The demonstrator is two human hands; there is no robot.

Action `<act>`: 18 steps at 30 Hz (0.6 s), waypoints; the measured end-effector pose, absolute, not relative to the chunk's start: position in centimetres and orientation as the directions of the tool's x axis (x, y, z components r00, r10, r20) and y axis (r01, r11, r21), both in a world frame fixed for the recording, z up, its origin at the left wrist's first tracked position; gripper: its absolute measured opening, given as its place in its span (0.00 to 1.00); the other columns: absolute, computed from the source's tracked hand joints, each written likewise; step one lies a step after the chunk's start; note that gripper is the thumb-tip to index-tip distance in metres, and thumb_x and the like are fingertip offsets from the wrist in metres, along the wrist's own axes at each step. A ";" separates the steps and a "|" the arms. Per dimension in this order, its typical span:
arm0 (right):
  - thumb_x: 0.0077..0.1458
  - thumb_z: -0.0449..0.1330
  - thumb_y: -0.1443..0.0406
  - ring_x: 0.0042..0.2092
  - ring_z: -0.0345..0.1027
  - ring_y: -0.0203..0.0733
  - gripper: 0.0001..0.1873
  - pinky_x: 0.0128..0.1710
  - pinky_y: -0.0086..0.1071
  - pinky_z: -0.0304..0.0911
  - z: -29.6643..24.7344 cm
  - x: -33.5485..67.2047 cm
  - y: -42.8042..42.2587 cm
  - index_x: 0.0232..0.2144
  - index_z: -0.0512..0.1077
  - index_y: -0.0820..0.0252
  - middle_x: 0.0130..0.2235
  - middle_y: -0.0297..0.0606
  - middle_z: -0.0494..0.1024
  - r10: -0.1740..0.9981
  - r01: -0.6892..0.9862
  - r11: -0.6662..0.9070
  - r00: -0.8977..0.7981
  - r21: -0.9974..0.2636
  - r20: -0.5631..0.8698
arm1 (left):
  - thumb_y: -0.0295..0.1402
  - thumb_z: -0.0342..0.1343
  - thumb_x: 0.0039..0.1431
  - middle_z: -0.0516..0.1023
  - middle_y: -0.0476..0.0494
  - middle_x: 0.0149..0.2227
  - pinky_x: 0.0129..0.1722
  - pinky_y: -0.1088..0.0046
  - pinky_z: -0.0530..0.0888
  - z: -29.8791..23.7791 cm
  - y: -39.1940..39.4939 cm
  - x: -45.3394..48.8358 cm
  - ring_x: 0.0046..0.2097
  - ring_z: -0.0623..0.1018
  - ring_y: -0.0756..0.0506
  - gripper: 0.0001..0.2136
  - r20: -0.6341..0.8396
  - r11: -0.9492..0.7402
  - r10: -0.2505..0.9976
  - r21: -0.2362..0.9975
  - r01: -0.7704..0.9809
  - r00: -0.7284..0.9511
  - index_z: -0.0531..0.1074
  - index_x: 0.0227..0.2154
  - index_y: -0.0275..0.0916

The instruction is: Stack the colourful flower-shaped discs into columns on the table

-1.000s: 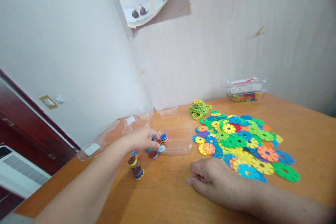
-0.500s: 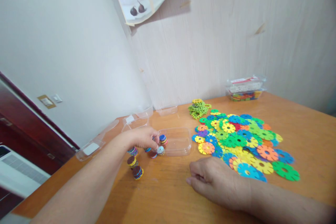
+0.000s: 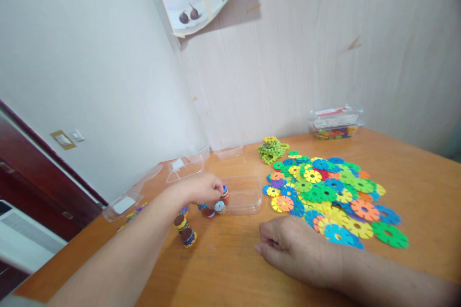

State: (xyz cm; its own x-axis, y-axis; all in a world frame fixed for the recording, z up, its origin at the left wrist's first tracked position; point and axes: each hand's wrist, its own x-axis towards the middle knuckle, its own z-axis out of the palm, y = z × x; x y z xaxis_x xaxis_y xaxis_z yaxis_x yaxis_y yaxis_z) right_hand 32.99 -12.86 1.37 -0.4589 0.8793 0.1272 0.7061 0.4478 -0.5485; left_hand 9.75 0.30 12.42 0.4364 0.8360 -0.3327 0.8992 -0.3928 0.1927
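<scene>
My left hand (image 3: 206,188) is closed in a pinch at a small stack of blue, yellow and pink discs (image 3: 225,193), which stands by the left side of a clear plastic tray (image 3: 248,207). The fingers cover part of this stack. A grey-topped stack (image 3: 220,207) and other small stacks stand just below the hand. Nearer to me are a brown and yellow stack (image 3: 181,223) and a brown-topped stack (image 3: 188,237). My right hand (image 3: 291,247) rests on the table, fingers curled in with nothing visible in them, beside a pile of colourful notched discs (image 3: 326,194).
Green interlocking pieces (image 3: 272,150) stand near the wall. A lidded clear box (image 3: 335,124) with coloured pieces is at the back right. Clear plastic lids (image 3: 187,168) lie along the left table edge, with some small pieces partly behind my left forearm.
My left hand has shifted slightly right and up, from above the grey-topped stack to the blue, yellow and pink one. The right hand has stayed in place.
</scene>
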 end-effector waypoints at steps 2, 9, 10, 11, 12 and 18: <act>0.61 0.55 0.59 0.25 0.58 0.32 0.14 0.25 0.28 0.46 1.4 33.0 -12.9 0.25 0.68 0.58 0.24 0.30 0.71 0.878 0.702 0.448 -0.461 -0.553 0.125 | 0.35 0.53 0.44 0.73 0.50 0.20 0.25 0.77 0.64 12.5 0.2 10.3 0.24 0.68 0.50 0.10 -0.322 -0.429 0.828 0.161 0.889 0.458 0.79 0.26 0.41; 0.61 0.55 0.58 0.25 0.58 0.32 0.15 0.24 0.28 0.45 1.4 32.9 -12.9 0.25 0.69 0.58 0.24 0.30 0.72 0.877 0.703 0.457 -0.459 -0.545 0.144 | 0.34 0.54 0.45 0.76 0.48 0.21 0.27 0.75 0.65 12.0 0.3 11.9 0.24 0.70 0.49 0.09 -0.398 -0.489 0.796 0.023 0.872 0.457 0.78 0.25 0.42; 0.61 0.55 0.58 0.25 0.58 0.32 0.15 0.24 0.28 0.45 1.4 32.9 -12.8 0.25 0.69 0.58 0.24 0.30 0.72 0.877 0.704 0.456 -0.459 -0.544 0.142 | 0.34 0.53 0.45 0.75 0.48 0.20 0.27 0.74 0.65 12.0 0.2 12.3 0.23 0.69 0.49 0.08 -0.409 -0.493 0.796 -0.009 0.870 0.446 0.78 0.24 0.42; 0.61 0.55 0.58 0.25 0.59 0.32 0.15 0.25 0.28 0.45 1.4 32.9 -12.8 0.25 0.69 0.58 0.25 0.30 0.73 0.878 0.705 0.454 -0.460 -0.545 0.135 | 0.34 0.53 0.45 0.75 0.47 0.20 0.26 0.73 0.65 12.0 -0.1 12.6 0.22 0.68 0.49 0.08 -0.414 -0.492 0.801 -0.041 0.870 0.433 0.78 0.23 0.41; 0.61 0.55 0.58 0.25 0.60 0.32 0.15 0.25 0.28 0.46 1.4 32.9 -12.8 0.26 0.70 0.58 0.25 0.31 0.74 0.879 0.707 0.449 -0.460 -0.546 0.127 | 0.33 0.53 0.45 0.74 0.47 0.19 0.26 0.73 0.64 12.1 -0.3 13.0 0.21 0.67 0.49 0.08 -0.413 -0.488 0.808 -0.071 0.870 0.420 0.77 0.22 0.41; 0.62 0.55 0.57 0.27 0.64 0.34 0.14 0.26 0.29 0.47 1.3 32.9 -12.8 0.28 0.72 0.57 0.28 0.32 0.77 0.879 0.704 0.447 -0.462 -0.552 0.122 | 0.32 0.52 0.45 0.69 0.48 0.14 0.23 0.73 0.60 12.5 -1.0 14.4 0.18 0.64 0.49 0.08 -0.420 -0.473 0.820 -0.115 0.874 0.388 0.72 0.16 0.39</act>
